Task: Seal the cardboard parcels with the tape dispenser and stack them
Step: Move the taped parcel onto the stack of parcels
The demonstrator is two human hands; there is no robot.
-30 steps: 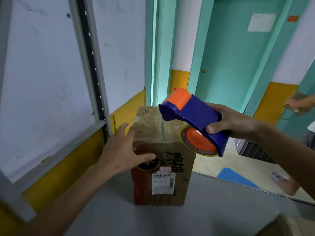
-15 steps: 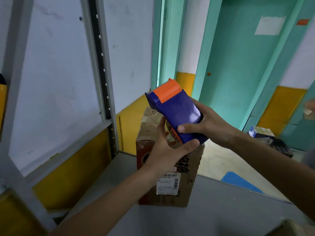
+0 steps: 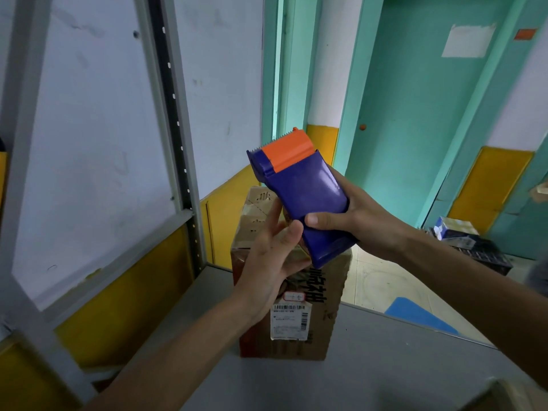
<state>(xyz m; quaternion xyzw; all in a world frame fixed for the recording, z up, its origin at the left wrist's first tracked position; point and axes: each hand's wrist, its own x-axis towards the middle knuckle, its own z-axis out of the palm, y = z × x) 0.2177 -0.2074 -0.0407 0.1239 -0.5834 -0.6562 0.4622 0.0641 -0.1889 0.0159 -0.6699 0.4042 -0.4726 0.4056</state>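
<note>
A blue tape dispenser (image 3: 299, 197) with an orange cutter end is held up in front of me, cutter pointing up and left. My right hand (image 3: 364, 223) grips its lower body, thumb across the front. My left hand (image 3: 272, 256) reaches in from below left: its fingers go behind the dispenser's underside and its thumb presses on the front edge. The tape roll is hidden behind both hands. Under them a tall brown cardboard parcel (image 3: 323, 295) with a white shipping label (image 3: 289, 321) stands upright on the grey table (image 3: 370, 366); neither hand touches it.
A grey metal shelving frame (image 3: 175, 114) rises at the left. The corner of another cardboard box (image 3: 504, 398) shows at bottom right. Beyond the table edge are a black crate (image 3: 480, 253), a blue mat (image 3: 415, 314) and another person's hand (image 3: 541, 192).
My left hand left the parcel's top and came up to the dispenser. My right hand turned the dispenser cutter-up and lifted it, hiding the orange roll.
</note>
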